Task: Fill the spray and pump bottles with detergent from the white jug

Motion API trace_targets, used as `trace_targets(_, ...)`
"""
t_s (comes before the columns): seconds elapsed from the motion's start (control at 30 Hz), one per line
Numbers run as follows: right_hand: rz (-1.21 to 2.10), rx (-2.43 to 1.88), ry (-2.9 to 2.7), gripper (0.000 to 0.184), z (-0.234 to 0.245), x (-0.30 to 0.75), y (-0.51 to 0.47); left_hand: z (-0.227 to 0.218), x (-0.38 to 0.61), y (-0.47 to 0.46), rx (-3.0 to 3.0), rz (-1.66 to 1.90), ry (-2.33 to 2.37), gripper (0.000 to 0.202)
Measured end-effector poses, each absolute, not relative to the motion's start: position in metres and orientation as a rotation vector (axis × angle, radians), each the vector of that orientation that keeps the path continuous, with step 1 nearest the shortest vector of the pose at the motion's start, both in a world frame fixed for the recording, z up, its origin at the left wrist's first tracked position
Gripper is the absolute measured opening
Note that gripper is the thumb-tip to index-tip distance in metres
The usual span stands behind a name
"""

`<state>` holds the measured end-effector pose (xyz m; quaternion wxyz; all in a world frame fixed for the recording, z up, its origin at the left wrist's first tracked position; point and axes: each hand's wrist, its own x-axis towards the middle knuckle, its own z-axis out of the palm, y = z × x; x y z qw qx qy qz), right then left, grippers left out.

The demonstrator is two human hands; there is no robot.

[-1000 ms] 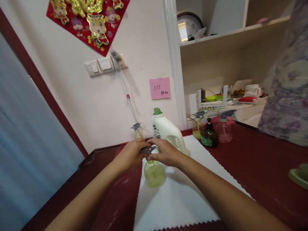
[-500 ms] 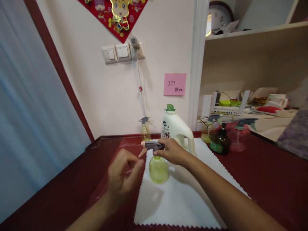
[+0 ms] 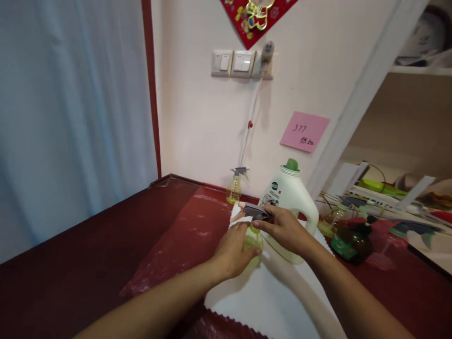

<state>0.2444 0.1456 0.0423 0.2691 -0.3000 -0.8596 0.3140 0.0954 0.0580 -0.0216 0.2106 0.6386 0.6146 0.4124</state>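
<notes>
From my remote seat, I see the yellow-green spray bottle (image 3: 254,239) near-vertical over the white mat (image 3: 247,301). My left hand (image 3: 236,252) wraps its body; my right hand (image 3: 286,228) grasps the gray trigger head (image 3: 257,212) on top, so neither is nearer. My left hand hides its fill; the opaque detergent jug (image 3: 287,190) behind conceals its contents.

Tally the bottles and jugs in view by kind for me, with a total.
Trigger spray bottles: 4 (the yellow-green bottle held in the left hand and right hand, a yellow bottle at the back, a yellowish bottle on the right, a pink bottle)
Dark pump bottle: 1
White handled jug: 1
Total: 6
</notes>
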Motion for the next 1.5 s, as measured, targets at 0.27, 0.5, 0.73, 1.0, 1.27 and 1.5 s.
trace_targets(0.27,0.84,-0.861,-2.372,0.018,0.043,0.241,0.143,-0.026,0.091,0.057,1.789,1.198,1.659,0.053)
trace_targets(0.5,0.832,-0.912,-2.32,0.027,0.026,0.245,0.145,-0.03,0.09,0.059,1.753,1.23,1.636,0.057)
trace_targets(0.73,0.762,-0.95,-2.366,0.029,0.032,0.242,0.144,-0.027,0.093,0.057,1.686,1.346,1.592,0.058)
trace_targets(1.0,0.573,-0.989,-2.484,0.018,0.04,0.243,0.143,-0.028,0.109,0.068,1.484,1.666,1.511,0.014)
trace_targets(1.27,0.491,-0.849,-2.483,0.024,0.06,0.246,0.145,-0.028,0.109,0.062,1.413,1.699,1.481,0.017)
trace_targets(1.5,0.445,-0.87,-2.413,0.023,0.048,0.237,0.142,-0.022,0.124,0.068,1.196,1.797,1.347,0.036)
